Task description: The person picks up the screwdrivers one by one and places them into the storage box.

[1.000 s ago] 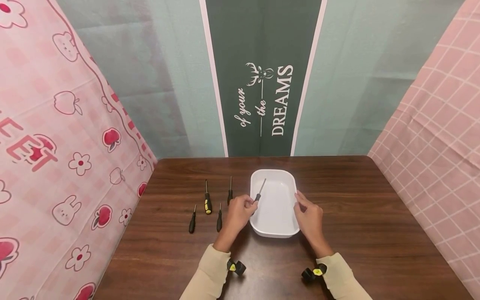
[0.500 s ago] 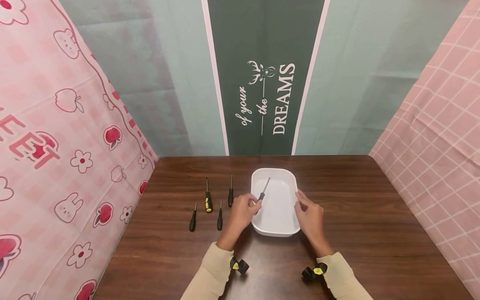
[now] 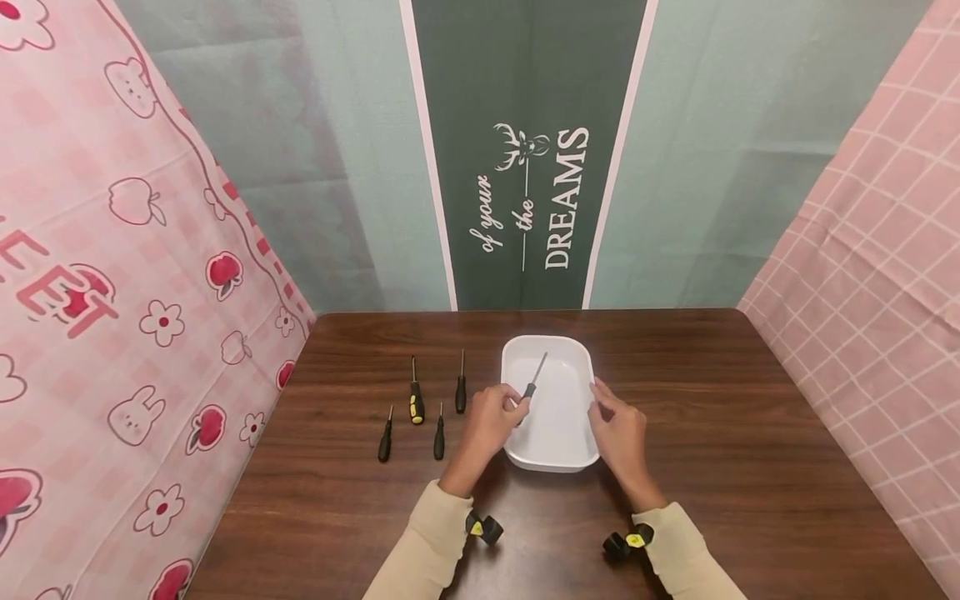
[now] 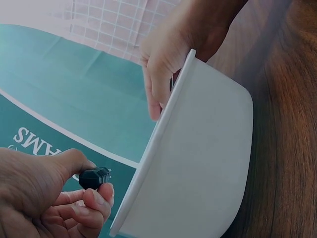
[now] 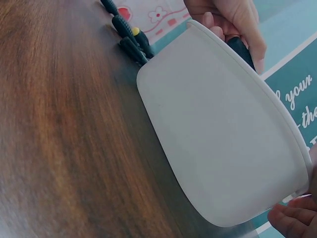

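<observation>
Brown wood-grain tabletop underlies everything. The black-handled, metal-shafted screwdriver has edged rightward over the past second, bringing more of it above the white, rounded-rectangular tray. The left hand pinches its handle between thumb and fingers; the right hand grips the tray's right rim.

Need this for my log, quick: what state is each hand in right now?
Left hand: closed, holding a screwdriver by its black handle.
Right hand: closed, holding the rim of the white tray on its right side.
</observation>
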Motion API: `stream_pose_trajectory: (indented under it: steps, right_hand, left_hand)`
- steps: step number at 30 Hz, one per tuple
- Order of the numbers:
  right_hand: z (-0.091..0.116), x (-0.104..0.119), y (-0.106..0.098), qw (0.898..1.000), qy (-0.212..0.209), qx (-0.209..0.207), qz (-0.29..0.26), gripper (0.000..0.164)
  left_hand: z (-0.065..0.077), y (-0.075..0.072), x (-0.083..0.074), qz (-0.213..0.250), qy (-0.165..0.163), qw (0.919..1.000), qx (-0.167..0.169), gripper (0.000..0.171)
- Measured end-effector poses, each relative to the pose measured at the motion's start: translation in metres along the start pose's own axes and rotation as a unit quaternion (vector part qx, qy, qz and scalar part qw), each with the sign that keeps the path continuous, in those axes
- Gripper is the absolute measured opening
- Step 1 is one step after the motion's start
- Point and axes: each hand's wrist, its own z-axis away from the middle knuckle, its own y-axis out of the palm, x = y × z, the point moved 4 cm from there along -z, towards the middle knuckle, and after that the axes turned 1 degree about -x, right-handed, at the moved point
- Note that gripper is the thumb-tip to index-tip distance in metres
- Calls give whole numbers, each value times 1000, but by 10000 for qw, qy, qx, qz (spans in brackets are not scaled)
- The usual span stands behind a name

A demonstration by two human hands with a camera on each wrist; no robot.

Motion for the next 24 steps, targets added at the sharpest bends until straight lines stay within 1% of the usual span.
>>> stream_pose_trajectory:
  steps: [2,9,16,20,24]
  right_hand:
    - [0,0,0,10000,-8,-19,14,30]
    - [0,0,1,10000,-29,37,-48,30]
    - [0,-1,2,9999,9,34,-102,30]
    - [1,-1,2,10000,-31,-1,-91,30]
    - [1,-3,3,10000,-11,38,-52,30]
  left_hand:
    - [0,1,0,42,-60,10000,45,17]
    - [0,4,1,148,-76,9998,60,15]
    - [0,7,4,-79,-117,9999,11,17]
    - [-1,8,4,-108,-94,9999,-12,17]
    - [-1,9,5,-114,-159,9998,33,17]
